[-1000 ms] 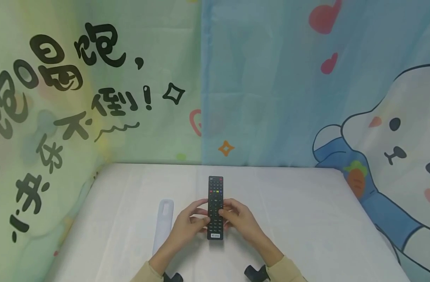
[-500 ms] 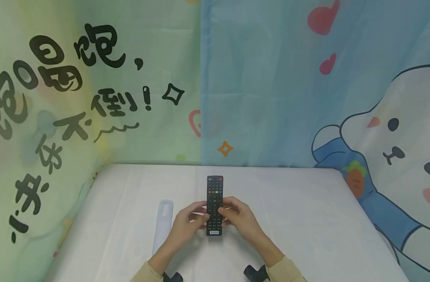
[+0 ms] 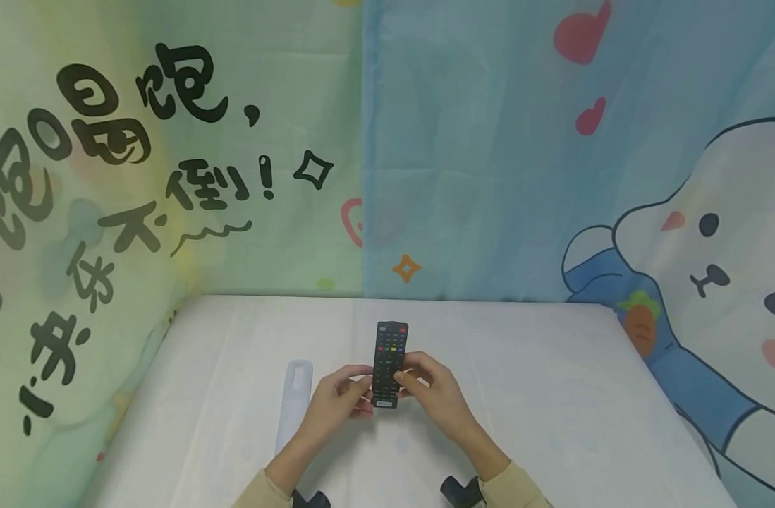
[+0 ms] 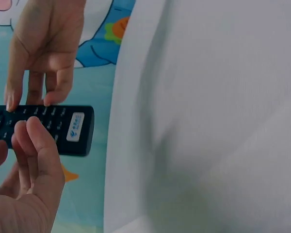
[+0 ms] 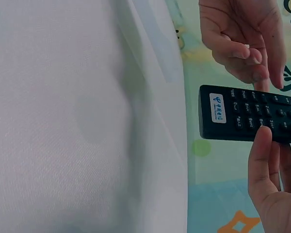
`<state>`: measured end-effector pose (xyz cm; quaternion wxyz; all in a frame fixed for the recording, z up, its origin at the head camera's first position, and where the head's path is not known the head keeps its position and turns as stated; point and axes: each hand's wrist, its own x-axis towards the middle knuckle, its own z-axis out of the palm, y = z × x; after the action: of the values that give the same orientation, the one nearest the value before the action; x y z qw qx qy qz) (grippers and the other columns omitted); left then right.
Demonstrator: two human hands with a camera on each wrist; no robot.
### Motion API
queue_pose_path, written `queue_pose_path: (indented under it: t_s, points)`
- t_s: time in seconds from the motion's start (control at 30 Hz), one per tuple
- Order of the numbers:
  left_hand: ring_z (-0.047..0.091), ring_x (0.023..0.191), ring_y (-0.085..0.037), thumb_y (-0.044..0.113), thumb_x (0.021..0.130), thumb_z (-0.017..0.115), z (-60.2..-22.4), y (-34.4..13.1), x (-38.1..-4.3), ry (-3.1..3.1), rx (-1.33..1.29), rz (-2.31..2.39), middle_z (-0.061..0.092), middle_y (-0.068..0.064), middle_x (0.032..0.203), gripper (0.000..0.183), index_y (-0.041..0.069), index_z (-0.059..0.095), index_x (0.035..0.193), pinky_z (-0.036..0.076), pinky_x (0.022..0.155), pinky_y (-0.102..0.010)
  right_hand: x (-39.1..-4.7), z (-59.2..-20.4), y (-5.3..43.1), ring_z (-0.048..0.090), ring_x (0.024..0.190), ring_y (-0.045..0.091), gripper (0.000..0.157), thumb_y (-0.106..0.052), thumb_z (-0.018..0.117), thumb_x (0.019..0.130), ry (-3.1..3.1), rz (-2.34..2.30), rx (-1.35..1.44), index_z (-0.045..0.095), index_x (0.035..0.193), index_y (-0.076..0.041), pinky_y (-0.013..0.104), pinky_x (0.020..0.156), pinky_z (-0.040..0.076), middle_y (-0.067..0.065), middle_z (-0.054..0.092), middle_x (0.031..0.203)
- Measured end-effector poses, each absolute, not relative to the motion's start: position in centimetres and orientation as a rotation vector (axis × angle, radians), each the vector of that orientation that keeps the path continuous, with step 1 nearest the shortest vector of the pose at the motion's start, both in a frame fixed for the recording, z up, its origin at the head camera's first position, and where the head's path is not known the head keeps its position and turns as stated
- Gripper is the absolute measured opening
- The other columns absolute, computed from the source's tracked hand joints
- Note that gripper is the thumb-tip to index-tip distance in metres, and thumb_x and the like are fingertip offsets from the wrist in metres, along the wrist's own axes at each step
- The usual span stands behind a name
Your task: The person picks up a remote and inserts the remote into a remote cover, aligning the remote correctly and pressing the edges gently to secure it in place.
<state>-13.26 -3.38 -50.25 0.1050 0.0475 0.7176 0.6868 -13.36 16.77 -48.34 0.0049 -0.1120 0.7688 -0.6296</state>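
From the head feed, I'm seeing the black remote control [image 3: 390, 363] hanging in the air above the white tabletop [image 3: 520, 395], standing nearly upright between the two hands, its top end leaning slightly to the right. The right hand [image 3: 439, 395] is gripping it by the right long edge, thumb lying over the key face [image 5: 254, 114] and other fingers reaching behind. The left hand [image 3: 336, 398] is sitting at the opposite edge with fingers loosely bent, not wrapped round anything; its thumb is staying clear of the keys, and I'm not able to tell whether a fingertip is touching the casing. I'm judging the remote to be light, stiff and somewhat slick, sturdy enough for a firm pinch but likely to swivel under a single-sided one. I'm favouring the two long edges near mid-length, with pressure going into the casing rather than the keys; the end with the white label [image 5: 217, 108] would be a smoother spare hold. A pale slotted strip [image 3: 295, 395] is lying on the tabletop, beyond the left forearm.
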Motion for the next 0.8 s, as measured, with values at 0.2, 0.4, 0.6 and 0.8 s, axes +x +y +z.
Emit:
queue_pose_path:
  t_s: [0.2,0.4,0.6,0.8]
  points:
    - [0.073,0.08,-0.022,0.03,0.104,0.055,-49.78,-3.19,-13.21,1.973,0.036,2.046,0.071,-0.012,0.09,0.043,-0.011,0.062,0.114,0.059,0.071,-0.033,-13.16,-48.22,16.71,0.063,0.093,0.026,0.022,-0.002,0.067,0.096,2.499,-1.932,-0.346,0.067,0.117,-0.008,0.036,0.075,0.058,0.005,0.066,0.11]
    - [0.074,0.087,-0.027,0.036,0.104,0.054,-49.53,-3.23,-13.35,1.707,0.023,2.127,0.072,-0.022,0.096,0.053,-0.016,0.062,0.114,0.058,0.077,-0.036,-13.0,-48.34,16.85,0.062,0.094,0.022,0.026,0.004,0.066,0.094,2.57,-1.944,-0.4,0.067,0.116,-0.009,0.031,0.077,0.058,0.004,0.064,0.11]
    - [0.074,0.088,-0.027,0.043,0.1,0.058,-49.63,-3.31,-13.5,1.518,-0.01,2.161,0.072,-0.024,0.098,0.062,-0.017,0.062,0.115,0.057,0.08,-0.037,-12.78,-48.71,16.94,0.062,0.093,0.019,0.028,0.005,0.07,0.09,2.728,-1.889,-0.696,0.068,0.114,-0.008,0.031,0.076,0.058,0.004,0.063,0.105]
    - [0.073,0.089,-0.025,0.043,0.1,0.06,-49.53,-3.45,-13.53,1.45,0.009,2.189,0.073,-0.021,0.097,0.065,-0.02,0.059,0.119,0.055,0.084,-0.037,-12.89,-49.05,17.02,0.062,0.097,0.019,0.032,0.011,0.071,0.086,2.83,-1.805,-0.954,0.068,0.112,-0.008,0.035,0.08,0.057,0.004,0.063,0.107]
